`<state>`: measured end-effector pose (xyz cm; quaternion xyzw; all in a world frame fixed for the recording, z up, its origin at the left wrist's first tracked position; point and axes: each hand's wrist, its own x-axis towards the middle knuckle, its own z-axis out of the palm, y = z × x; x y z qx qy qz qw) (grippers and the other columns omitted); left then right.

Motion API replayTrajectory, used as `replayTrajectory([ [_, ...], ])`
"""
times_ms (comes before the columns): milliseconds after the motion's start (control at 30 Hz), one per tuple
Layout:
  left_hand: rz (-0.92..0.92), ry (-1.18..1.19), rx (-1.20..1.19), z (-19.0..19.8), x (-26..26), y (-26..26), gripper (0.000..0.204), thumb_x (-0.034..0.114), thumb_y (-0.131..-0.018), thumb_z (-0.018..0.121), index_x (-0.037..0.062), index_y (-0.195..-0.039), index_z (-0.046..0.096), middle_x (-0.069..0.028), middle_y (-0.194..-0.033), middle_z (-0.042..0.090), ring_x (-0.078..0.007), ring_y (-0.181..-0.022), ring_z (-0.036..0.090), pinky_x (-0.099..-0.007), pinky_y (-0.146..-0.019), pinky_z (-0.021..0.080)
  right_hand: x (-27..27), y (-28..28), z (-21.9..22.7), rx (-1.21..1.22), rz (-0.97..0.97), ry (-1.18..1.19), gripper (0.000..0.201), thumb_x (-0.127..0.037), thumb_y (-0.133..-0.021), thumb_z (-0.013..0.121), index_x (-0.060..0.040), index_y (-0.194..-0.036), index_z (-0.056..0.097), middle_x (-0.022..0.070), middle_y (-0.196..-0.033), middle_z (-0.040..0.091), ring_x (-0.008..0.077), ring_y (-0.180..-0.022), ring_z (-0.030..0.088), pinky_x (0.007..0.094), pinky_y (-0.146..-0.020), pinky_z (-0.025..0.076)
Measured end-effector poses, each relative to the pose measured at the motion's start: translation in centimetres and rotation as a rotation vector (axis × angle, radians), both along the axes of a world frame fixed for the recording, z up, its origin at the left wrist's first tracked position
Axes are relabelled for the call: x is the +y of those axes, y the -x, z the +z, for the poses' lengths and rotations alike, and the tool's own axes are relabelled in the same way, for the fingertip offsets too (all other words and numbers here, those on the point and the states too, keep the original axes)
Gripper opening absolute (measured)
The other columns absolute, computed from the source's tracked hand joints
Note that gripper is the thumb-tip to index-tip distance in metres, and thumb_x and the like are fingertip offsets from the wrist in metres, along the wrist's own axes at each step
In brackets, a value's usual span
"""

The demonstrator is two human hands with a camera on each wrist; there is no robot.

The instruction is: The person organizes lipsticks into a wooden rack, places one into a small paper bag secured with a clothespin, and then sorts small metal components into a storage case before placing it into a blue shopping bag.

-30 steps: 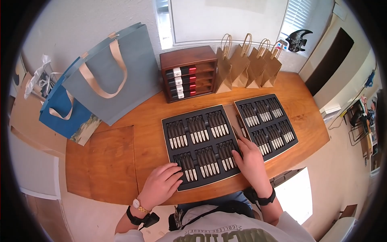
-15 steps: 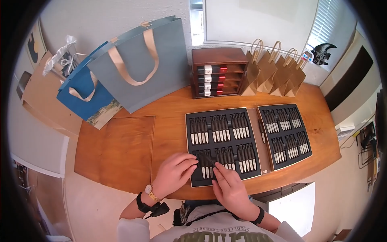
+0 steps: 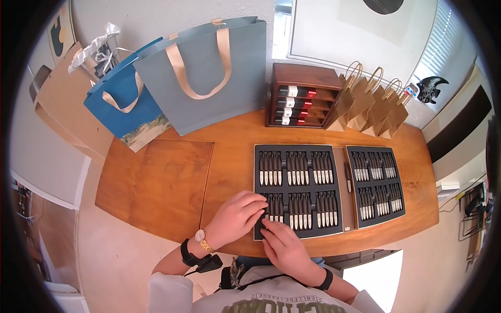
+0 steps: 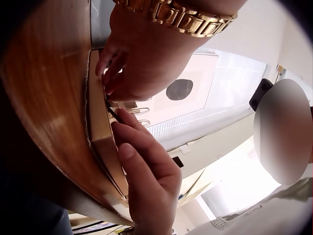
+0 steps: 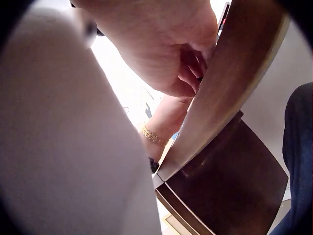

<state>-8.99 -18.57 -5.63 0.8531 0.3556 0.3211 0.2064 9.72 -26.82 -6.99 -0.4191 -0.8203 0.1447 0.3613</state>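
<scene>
A black tray [image 3: 311,190] in a shallow box holds rows of slim dark pen-like sticks [image 3: 298,211] with pale pointed ends. My left hand [image 3: 237,216], with a gold watch at its wrist, has its fingertips at the tray's lower left group. Close below, my right hand [image 3: 286,247] reaches to the same corner. In the left wrist view, a thin dark stick [image 4: 115,115] shows at the right hand's fingertips, beneath the left hand. What the left fingertips touch is hidden, and I cannot tell whether they pinch anything.
Right of it lies a second filled tray [image 3: 385,221], joined by a brown strip. Behind stand a wooden rack [image 3: 308,78] of boxes, brown paper bags [image 3: 360,104] and a large grey-blue bag [image 3: 209,112]. The table's front edge [image 3: 334,250] runs close to the right forearm.
My right hand has moved left, from between the two trays to the left tray's lower left corner. The left hand stays near that corner. The head view has shifted, so the table sits differently in frame.
</scene>
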Motion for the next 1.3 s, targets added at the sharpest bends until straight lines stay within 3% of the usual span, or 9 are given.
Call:
replayTrajectory([
  [133,-0.031,-0.007,0.029,-0.2,0.2,0.1,0.015,0.004,-0.085,0.068,0.0025,-0.101,0.071,-0.0079,-0.112,0.067,-0.0278,-0.103,0.062,-0.0376,-0.088,0.053,0.3,-0.4,0.2,0.107,-0.040,0.071,0.026,0.005,-0.079,0.068,0.0055,-0.104,0.059,0.0208,-0.118,0.062,0.0365,-0.108,0.062,0.0413,-0.092,0.053],
  [400,-0.080,-0.092,0.131,-0.2,0.7,0.3,0.020,0.004,-0.084,0.069,0.0048,-0.103,0.073,-0.0040,-0.113,0.068,-0.0249,-0.109,0.060,-0.0361,-0.090,0.053,0.7,-0.4,0.2,0.047,-0.016,0.054,0.028,0.005,-0.081,0.067,0.0028,-0.106,0.057,0.0211,-0.117,0.063,0.0375,-0.110,0.062,0.0431,-0.093,0.053],
  [600,-0.108,-0.183,0.179,-0.6,0.7,0.3,0.030,0.005,-0.073,0.071,0.0041,-0.103,0.074,-0.0018,-0.113,0.068,-0.0219,-0.111,0.059,-0.0345,-0.091,0.053,0.7,-0.5,-0.1,-0.043,-0.024,0.004,0.026,0.006,-0.076,0.068,0.0037,-0.101,0.062,0.0187,-0.115,0.065,0.0353,-0.111,0.061,0.0411,-0.093,0.053],
  [900,-0.084,-0.243,0.230,0.1,0.2,-0.3,0.023,0.005,-0.077,0.070,0.0006,-0.099,0.073,-0.0053,-0.108,0.068,-0.0241,-0.110,0.060,-0.0372,-0.091,0.052,0.9,-0.7,0.6,-0.208,-0.006,-0.081,0.031,0.000,-0.072,0.068,0.0027,-0.103,0.063,0.0167,-0.114,0.065,0.0329,-0.111,0.061,0.0432,-0.093,0.053],
  [1133,-0.128,-0.198,0.174,-0.3,-0.3,0.4,0.021,0.005,-0.083,0.068,0.0001,-0.102,0.071,-0.0066,-0.107,0.067,-0.0253,-0.109,0.060,-0.0380,-0.091,0.052,0.4,-1.9,0.0,-0.065,0.034,-0.027,0.030,0.002,-0.075,0.069,-0.0001,-0.105,0.066,0.0120,-0.117,0.065,0.0295,-0.111,0.062,0.0411,-0.093,0.052],
  [1300,-0.140,-0.277,0.367,1.0,-0.3,0.0,0.020,0.004,-0.082,0.068,0.0003,-0.102,0.071,-0.0053,-0.110,0.066,-0.0255,-0.110,0.060,-0.0393,-0.091,0.052,0.7,-1.7,0.3,-0.115,0.041,-0.067,0.030,-0.002,-0.075,0.069,0.0014,-0.105,0.066,0.0132,-0.112,0.066,0.0297,-0.109,0.062,0.0406,-0.093,0.053],
])
